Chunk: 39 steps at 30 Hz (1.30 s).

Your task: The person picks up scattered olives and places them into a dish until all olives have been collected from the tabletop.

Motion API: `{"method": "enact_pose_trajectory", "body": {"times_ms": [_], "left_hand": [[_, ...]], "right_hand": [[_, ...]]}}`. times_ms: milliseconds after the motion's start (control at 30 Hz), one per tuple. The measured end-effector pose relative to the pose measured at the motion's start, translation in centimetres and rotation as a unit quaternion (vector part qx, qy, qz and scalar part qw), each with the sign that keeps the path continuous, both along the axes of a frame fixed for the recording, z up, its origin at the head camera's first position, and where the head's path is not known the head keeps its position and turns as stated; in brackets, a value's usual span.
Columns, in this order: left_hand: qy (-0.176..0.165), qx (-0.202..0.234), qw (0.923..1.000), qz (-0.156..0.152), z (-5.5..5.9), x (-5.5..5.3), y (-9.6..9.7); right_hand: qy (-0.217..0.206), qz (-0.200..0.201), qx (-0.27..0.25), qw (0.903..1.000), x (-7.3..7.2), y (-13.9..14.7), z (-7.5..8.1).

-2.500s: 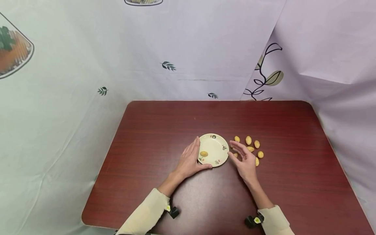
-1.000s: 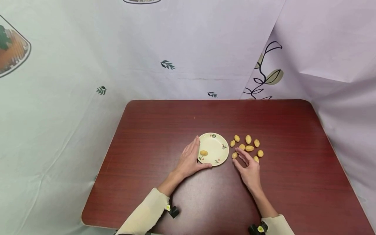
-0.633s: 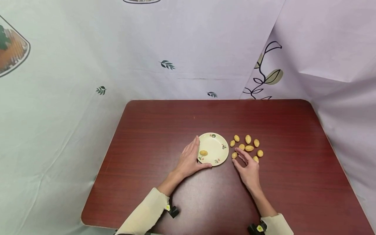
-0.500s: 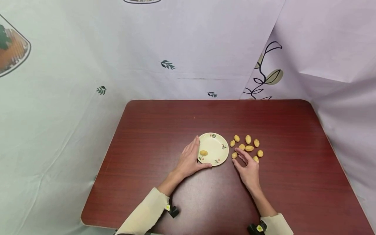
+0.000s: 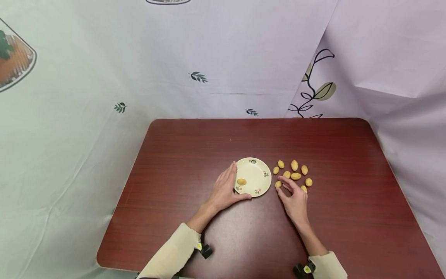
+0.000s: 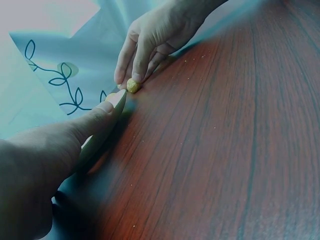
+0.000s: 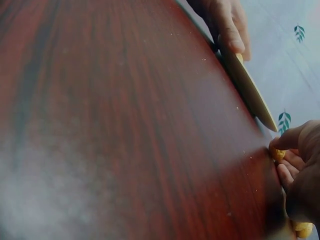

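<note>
My left hand (image 5: 223, 190) holds a small cream plate (image 5: 251, 177) with printed motifs, its thumb on the near rim and fingers along the left side. One small yellow oval piece (image 5: 241, 181) lies on the plate near those fingers. Just right of the plate, my right hand (image 5: 295, 199) pinches another yellow oval piece (image 5: 278, 185) between thumb and forefinger. In the right wrist view the right thumb presses this wrinkled yellow oval piece (image 7: 278, 152) low at the table surface. The kind of these pieces is not clear.
Several more yellow oval pieces (image 5: 294, 165) lie scattered beyond and right of my right hand, one partly hidden by it. The dark red wooden table (image 5: 188, 147) has rounded corners. Pale printed cloth (image 5: 226, 58) hangs behind and at both sides.
My right hand has moved right and nearer from the plate's edge to the yellow oval piece, then its thumb and forefinger have come together around it. The left hand stays on the plate.
</note>
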<state>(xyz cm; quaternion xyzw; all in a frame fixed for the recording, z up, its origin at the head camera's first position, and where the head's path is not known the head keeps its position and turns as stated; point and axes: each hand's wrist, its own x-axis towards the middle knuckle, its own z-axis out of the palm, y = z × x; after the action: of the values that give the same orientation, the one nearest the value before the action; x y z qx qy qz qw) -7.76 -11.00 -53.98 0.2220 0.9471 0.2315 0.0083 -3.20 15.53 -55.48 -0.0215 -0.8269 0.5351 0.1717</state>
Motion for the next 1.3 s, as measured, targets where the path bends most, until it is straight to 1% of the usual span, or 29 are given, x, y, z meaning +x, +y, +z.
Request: {"method": "enact_pose_trajectory", "body": {"times_ms": [400,633,767,1033,1300], "left_hand": [[-0.004,0.001,1.0000,0.002,0.05,0.00,0.03],[-0.004,0.000,1.0000,0.003,0.08,0.00,0.05],[-0.006,-0.003,1.0000,0.003,0.03,-0.01,0.06],[-0.001,0.000,1.0000,0.000,0.05,-0.02,0.01],[-0.004,-0.006,1.0000,0.002,0.14,-0.02,0.04]], "right_hand": [[0.007,0.000,-0.001,1.0000,-0.04,0.20,-0.15],[-0.006,-0.005,0.003,1.0000,-0.05,0.24,-0.08],[-0.004,-0.004,0.001,1.0000,-0.02,0.23,0.09],[-0.001,0.001,-0.011,0.9999,0.02,0.20,0.30],[-0.013,0.008,-0.018,0.9997,-0.21,0.47,0.30]]}}
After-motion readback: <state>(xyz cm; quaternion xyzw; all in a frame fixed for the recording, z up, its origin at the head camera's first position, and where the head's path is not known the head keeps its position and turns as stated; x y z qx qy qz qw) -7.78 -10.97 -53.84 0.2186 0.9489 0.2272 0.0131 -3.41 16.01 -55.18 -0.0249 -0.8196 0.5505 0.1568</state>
